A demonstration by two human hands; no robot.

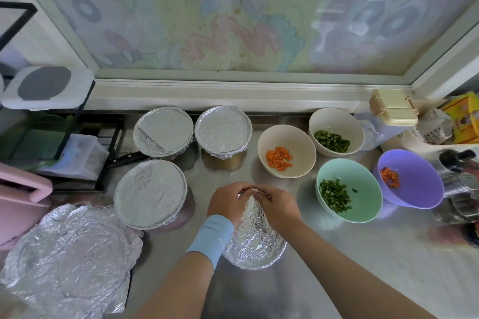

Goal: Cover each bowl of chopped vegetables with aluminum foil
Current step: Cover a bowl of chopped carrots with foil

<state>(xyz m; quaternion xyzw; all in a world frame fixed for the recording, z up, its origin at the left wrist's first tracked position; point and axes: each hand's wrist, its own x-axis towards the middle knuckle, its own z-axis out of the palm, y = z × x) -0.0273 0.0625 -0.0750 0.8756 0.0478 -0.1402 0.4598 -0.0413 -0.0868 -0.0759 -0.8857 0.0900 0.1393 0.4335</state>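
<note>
Near the front edge of the bench (363, 254), about midway along it, a crumpled foil sheet (255, 241) lay with its far edge lifted. The left hand (224, 204) and the right hand (278, 207) met at that edge, the fingers of both curled in and pinching the foil between them. Whether a bowl sat under the sheet could not be told.

Toward the back left of the bench stood three foil-covered bowls (151, 193), their wraps tucked down round the rims. On the right half four bowls stood uncovered: a beige bowl of carrot (286, 137), a beige bowl of greens (336, 119) behind it near the back edge, a mint bowl of greens (363, 184), and a purple bowl of carrot (414, 184) toward the right edge. A pile of loose foil (67, 254) lay at the near left corner.

The step in hand looked like opening out or shaping one sheet, with the task a little under half done. The next move would probably call for spreading the sheet flat without tearing it, carrying it over one of the open bowls, likely the beige carrot bowl just beyond the hands, and pressing its edge down round the rim.
</note>
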